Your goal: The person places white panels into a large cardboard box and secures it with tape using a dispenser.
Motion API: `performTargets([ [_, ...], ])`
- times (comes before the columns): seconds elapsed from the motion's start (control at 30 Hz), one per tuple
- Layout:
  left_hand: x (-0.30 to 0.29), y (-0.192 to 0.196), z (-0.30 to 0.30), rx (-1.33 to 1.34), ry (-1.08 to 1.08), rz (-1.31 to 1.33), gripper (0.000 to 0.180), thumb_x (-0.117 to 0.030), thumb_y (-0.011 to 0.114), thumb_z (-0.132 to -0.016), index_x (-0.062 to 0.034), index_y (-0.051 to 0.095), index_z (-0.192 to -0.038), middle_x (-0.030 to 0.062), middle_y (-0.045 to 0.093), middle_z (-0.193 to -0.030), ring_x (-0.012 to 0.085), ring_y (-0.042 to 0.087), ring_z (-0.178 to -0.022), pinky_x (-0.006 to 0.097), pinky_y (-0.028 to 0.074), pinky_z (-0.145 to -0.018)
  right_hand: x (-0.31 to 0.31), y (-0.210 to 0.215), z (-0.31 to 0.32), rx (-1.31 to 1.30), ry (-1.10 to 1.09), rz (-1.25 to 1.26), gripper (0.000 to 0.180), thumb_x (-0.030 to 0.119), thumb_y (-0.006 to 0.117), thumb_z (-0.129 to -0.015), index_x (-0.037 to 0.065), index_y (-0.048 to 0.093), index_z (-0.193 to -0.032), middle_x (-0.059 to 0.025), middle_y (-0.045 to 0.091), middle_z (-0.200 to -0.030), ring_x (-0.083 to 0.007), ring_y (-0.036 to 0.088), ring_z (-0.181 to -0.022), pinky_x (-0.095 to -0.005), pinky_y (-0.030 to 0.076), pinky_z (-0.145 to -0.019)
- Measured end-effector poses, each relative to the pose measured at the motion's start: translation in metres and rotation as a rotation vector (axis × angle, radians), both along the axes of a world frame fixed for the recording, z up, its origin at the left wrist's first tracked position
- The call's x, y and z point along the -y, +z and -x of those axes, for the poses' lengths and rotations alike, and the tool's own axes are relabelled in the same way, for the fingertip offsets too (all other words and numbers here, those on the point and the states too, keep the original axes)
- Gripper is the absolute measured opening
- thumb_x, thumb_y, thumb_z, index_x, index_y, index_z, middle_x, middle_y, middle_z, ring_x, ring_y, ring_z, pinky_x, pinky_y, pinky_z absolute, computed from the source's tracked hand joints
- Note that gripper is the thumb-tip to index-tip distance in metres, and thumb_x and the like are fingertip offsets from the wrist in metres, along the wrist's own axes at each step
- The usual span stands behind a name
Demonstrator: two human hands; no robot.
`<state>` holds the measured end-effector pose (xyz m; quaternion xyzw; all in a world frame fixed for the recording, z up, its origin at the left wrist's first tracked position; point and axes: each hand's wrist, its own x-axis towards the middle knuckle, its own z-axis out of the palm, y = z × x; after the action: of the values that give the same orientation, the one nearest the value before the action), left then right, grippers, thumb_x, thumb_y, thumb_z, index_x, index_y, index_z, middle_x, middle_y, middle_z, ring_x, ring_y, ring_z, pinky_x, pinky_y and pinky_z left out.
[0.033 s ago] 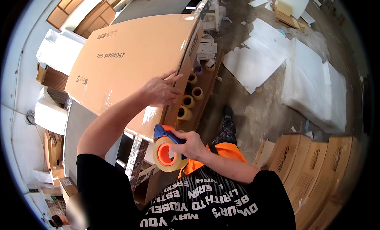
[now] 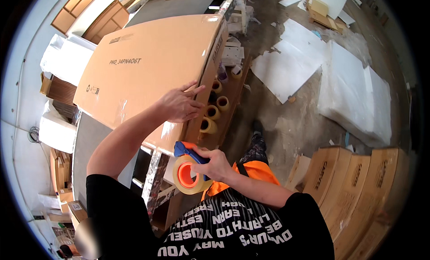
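Observation:
A large closed cardboard box (image 2: 152, 49) lies flat on the workbench in front of me. My left hand (image 2: 181, 104) rests on its right edge near the closest corner, with the fingers spread and holding nothing. Low in front of my body, my right hand (image 2: 218, 166) is wrapped round the handle of a blue and orange tape dispenser (image 2: 181, 149). The dispenser carries a wide roll of tape (image 2: 180, 185) on an orange hub. Its head is right by the box's near end; whether the two touch I cannot tell. Glossy strips of tape show along the box's edges.
Several tape rolls (image 2: 208, 125) stand on a wooden shelf (image 2: 228, 108) below the box's right side. White foam sheets (image 2: 286, 63) lie on the floor to the right, beside a wrapped white stack (image 2: 351, 94). Cardboard boxes (image 2: 322, 175) stand at the lower right. Dark grey bench surface (image 2: 92, 146) shows at left.

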<state>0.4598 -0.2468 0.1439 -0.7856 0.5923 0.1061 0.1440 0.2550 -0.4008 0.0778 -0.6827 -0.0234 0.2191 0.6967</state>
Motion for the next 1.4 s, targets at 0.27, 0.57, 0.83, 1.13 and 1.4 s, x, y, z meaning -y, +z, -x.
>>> performTargets([
  [0.27,-0.047,-0.002,0.098,-0.018,-0.046,-0.119,0.046,-0.05,0.042,-0.101,-0.021,0.067,-0.127,-0.0084,0.053,-0.145,0.0294,0.011,-0.153,0.049,0.003,-0.126,-0.053,0.004,0.106,0.025,0.026,0.104,0.082,0.045,0.07,-0.067,0.001,0.057,-0.135,-0.0198,0.063,-0.118,-0.035,0.067,-0.102,-0.0345,0.05,-0.091],
  [0.57,-0.05,0.004,0.113,-0.053,-0.018,-0.243,0.065,-0.071,0.056,-0.083,-0.0245,0.066,-0.127,0.0005,0.031,-0.16,0.0336,0.008,-0.153,0.049,0.003,-0.126,-0.104,-0.01,0.086,0.023,0.138,0.175,0.085,0.044,0.071,-0.066,0.0,0.055,-0.137,-0.029,0.054,-0.125,-0.043,0.063,-0.107,-0.0414,0.051,-0.093],
  [0.83,-0.055,-0.001,0.117,-0.084,0.021,-0.228,0.095,-0.063,0.076,-0.069,-0.0253,0.042,-0.149,0.0109,0.021,-0.163,0.039,0.007,-0.152,0.051,0.007,-0.125,-0.144,-0.035,0.046,0.251,0.285,0.528,0.052,0.033,0.067,-0.072,0.008,0.065,-0.118,-0.0234,0.065,-0.111,-0.0339,0.07,-0.092,-0.0433,0.055,-0.083],
  [1.13,-0.094,-0.025,0.147,-0.008,0.342,0.145,0.135,-0.071,0.08,-0.056,0.0035,0.021,-0.152,0.0256,0.017,-0.161,0.0425,0.014,-0.15,0.05,0.014,-0.124,-0.015,-0.105,0.103,-0.388,-0.277,-0.719,0.065,0.0,0.066,-0.07,-0.002,0.059,-0.135,-0.005,0.068,-0.116,-0.0124,0.061,-0.105,-0.0256,0.047,-0.094],
  [1.4,-0.091,-0.019,0.152,-0.02,0.337,0.087,0.135,-0.088,0.056,-0.067,0.0058,0.014,-0.154,0.027,0.012,-0.162,0.0441,0.009,-0.151,0.051,0.009,-0.123,-0.037,-0.092,0.071,0.092,-0.21,-0.303,0.068,0.005,0.073,-0.069,-0.005,0.057,-0.135,-0.007,0.06,-0.128,-0.0112,0.057,-0.108,-0.0232,0.043,-0.096],
])
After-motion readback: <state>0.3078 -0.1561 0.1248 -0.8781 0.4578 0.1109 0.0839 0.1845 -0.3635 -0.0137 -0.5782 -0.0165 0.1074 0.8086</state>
